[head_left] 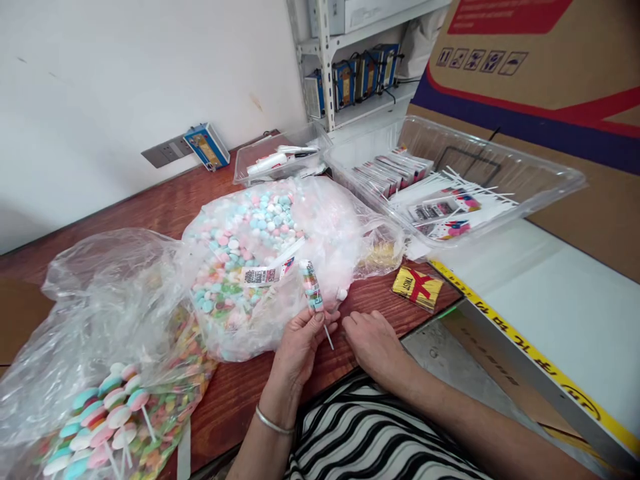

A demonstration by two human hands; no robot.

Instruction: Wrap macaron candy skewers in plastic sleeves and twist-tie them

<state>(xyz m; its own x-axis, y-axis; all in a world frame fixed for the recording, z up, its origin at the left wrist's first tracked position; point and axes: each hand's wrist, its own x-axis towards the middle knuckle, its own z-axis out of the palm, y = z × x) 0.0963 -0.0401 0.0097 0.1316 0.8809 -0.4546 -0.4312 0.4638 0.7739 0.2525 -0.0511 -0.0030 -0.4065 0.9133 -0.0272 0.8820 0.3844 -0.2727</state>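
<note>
My left hand (301, 333) is closed around the lower end of a wrapped candy stick (311, 285), a short stack of pastel candies in printed clear film with a white stick poking out below. Just right of it, my right hand (371, 339) is curled with its fingers together; whatever it pinches, if anything, is hidden. Behind the left hand lies a big clear bag (230, 267) of pink, blue and white candies. A printed wrapper (263, 275) rests on that bag. A packet of gold twist ties (416, 288) sits beyond my right hand.
At lower left, stacked candies on sticks (103, 417) lie on a bag of fruit-coloured candies (173, 400). A clear tray (540, 175) holds white sticks and wrappers, and a smaller clear tray (245, 167) stands behind. A large carton (550, 80) rises at right. The wooden table (240, 407) ends near my lap.
</note>
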